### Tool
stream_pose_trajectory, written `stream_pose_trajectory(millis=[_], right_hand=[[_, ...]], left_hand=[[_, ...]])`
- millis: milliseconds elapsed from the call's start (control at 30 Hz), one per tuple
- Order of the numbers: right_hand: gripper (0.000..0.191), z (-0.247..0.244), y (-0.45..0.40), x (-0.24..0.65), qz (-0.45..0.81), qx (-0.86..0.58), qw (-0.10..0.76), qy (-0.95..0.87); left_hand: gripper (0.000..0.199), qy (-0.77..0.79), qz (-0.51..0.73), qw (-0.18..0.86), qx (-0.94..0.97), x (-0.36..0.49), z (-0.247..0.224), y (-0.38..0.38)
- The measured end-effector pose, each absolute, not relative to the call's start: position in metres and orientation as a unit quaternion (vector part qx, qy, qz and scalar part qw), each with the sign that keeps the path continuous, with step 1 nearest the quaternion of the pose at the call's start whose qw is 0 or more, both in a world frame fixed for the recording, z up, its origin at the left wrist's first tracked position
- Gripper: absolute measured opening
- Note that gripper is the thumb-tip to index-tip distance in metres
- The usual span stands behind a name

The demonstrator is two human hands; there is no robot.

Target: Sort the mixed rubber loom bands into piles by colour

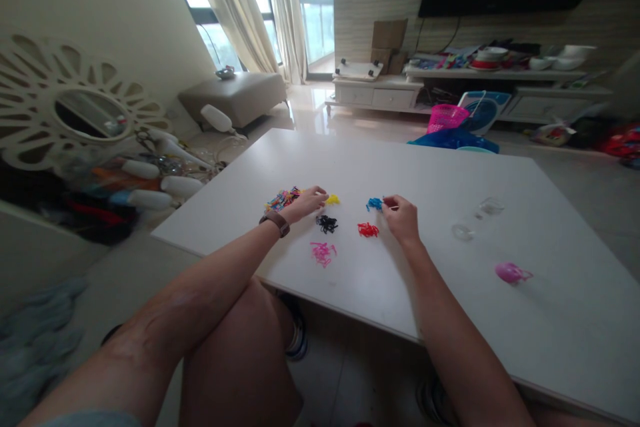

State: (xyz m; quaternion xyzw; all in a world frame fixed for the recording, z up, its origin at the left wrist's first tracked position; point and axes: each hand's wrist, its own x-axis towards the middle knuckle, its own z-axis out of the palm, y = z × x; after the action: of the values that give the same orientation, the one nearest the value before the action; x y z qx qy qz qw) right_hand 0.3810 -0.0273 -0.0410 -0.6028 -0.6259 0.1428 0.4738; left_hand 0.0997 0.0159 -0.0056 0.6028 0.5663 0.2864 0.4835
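Note:
My left hand (311, 203), a brown-strapped watch on its wrist, reaches past a mixed heap of small coloured bands (283, 200) to a little yellow pile (333, 199). Its fingers are drawn together at the pile's edge; whatever is between them is too small to name. At the blue pile (374, 204), my right hand (401, 217) is closed in a pinch, and its fingertips hide what they grip. Nearer me lie a black pile (327, 224), a red pile (368, 230) and a pink pile (323, 253) of similar thin, band-like pieces.
On the right of the white table (400, 167) are a clear round plastic piece (463, 231), another clear piece (492, 206) and a pink rounded object (510, 272). Beyond the far edge stands a pink basket (447, 119). A decorative mirror (90, 112) leans at left.

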Motion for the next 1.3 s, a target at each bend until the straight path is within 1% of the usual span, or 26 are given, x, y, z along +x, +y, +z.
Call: stream_pose_trajectory(millis=[100, 233, 433, 533, 633, 767, 933, 1100, 1200, 1300], right_hand=[[0.018, -0.047, -0.025, 0.381, 0.127, -0.594, 0.447, -0.656], [0.021, -0.052, -0.024, 0.382, 0.108, -0.599, 0.415, -0.676], [0.019, -0.053, -0.024, 0.382, 0.090, -0.606, 0.397, -0.684], [0.018, -0.053, -0.024, 0.381, 0.089, -0.606, 0.392, -0.687], [0.016, -0.053, -0.024, 0.380, 0.084, -0.604, 0.393, -0.688], [0.016, -0.052, -0.024, 0.379, 0.076, -0.592, 0.397, -0.697], [0.017, -0.051, -0.024, 0.377, 0.066, -0.593, 0.393, -0.700], [0.017, -0.051, -0.024, 0.375, 0.070, -0.595, 0.385, -0.703], [0.017, -0.050, -0.025, 0.374, 0.076, -0.598, 0.379, -0.702], [0.017, -0.049, -0.026, 0.374, 0.077, -0.599, 0.378, -0.702]], left_hand=[[0.027, 0.566, 0.292, 0.485, 0.599, 0.100, 0.001, 0.015], [0.023, 0.585, 0.311, 0.462, 0.590, 0.091, 0.013, 0.017], [0.013, 0.618, 0.403, 0.426, 0.524, 0.063, 0.024, 0.024], [0.015, 0.648, 0.414, 0.387, 0.509, 0.049, 0.024, 0.025], [0.016, 0.673, 0.385, 0.332, 0.537, 0.038, 0.020, 0.023], [0.015, 0.684, 0.309, 0.283, 0.598, 0.028, 0.011, 0.019], [0.016, 0.652, 0.240, 0.285, 0.660, 0.026, 0.003, 0.015], [0.029, 0.596, 0.198, 0.255, 0.735, 0.034, -0.007, 0.019], [0.036, 0.605, 0.176, 0.234, 0.740, 0.039, -0.014, 0.024], [0.033, 0.621, 0.165, 0.228, 0.732, 0.041, -0.018, 0.028]])
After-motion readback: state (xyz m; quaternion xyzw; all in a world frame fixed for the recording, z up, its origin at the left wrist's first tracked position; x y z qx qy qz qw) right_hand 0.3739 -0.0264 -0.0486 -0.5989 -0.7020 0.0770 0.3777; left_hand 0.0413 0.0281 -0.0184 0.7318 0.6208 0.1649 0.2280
